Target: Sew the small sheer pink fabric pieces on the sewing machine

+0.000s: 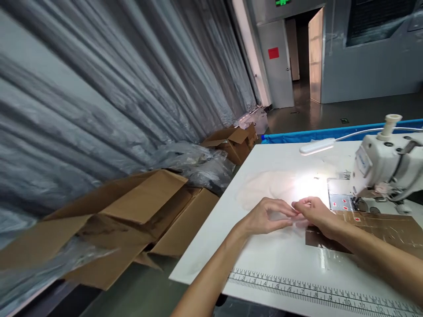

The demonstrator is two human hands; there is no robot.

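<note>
Above the white sewing table my left hand and my right hand meet at the fingertips. Both are closed in a pinch. Something small and reddish shows between them, too small and covered to name. Just right of my right hand, several small white patches with red marks lie by the foot of the white sewing machine. One more patch rests on a brown taped board, which my right forearm partly covers.
A lit lamp shines on the white tabletop, which has a printed ruler along its front edge. Open cardboard boxes and clear plastic bags stand left of it, beside a grey curtain. A blue edge runs behind.
</note>
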